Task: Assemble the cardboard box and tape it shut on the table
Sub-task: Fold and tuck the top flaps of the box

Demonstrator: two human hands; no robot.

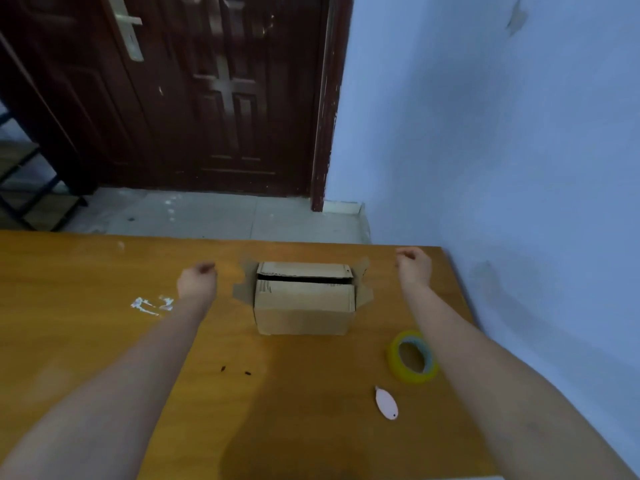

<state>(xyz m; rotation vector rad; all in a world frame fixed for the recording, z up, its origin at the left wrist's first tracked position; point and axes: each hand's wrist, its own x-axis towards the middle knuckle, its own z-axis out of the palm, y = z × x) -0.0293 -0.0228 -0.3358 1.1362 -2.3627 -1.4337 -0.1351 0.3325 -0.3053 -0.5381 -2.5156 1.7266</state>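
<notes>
Both forearms come in from the bottom corners, elbows cut off by the frame edge, bare skin stretching out over a smooth orange-brown wooden table [104, 271]. Nearest on the right lies a small pale pink teardrop-shaped object [387, 403] with a dark dot at one end; too small to say what it is. Just past it, a roll of yellowish clear tape [412, 356] lies tilted, its ring showing a pale blue core, pressed close against the right forearm. Two tiny dark specks sit mid-table. Further out stands the cardboard box [305, 299], plain brown corrugated board, squarish, resting on the tabletop between the two hands. Its two long top flaps are folded in with a dark slit left between them; the inside is hidden, so contents cannot be told. The small side flaps stick out left and right like ears. The left hand [196, 280] hovers just left of the box, fingers curled inward, gripping nothing, clear of the cardboard. The right hand [414, 265] hangs to the box's right, fingers likewise curled, holding nothing; fingertips blurred. White smears [150, 304] mark the wood on the left. Beyond the table edge: grey floor, a dark red-brown panelled door [214, 91], a pale blue wall [485, 133], a shelf frame cut off far left.
</notes>
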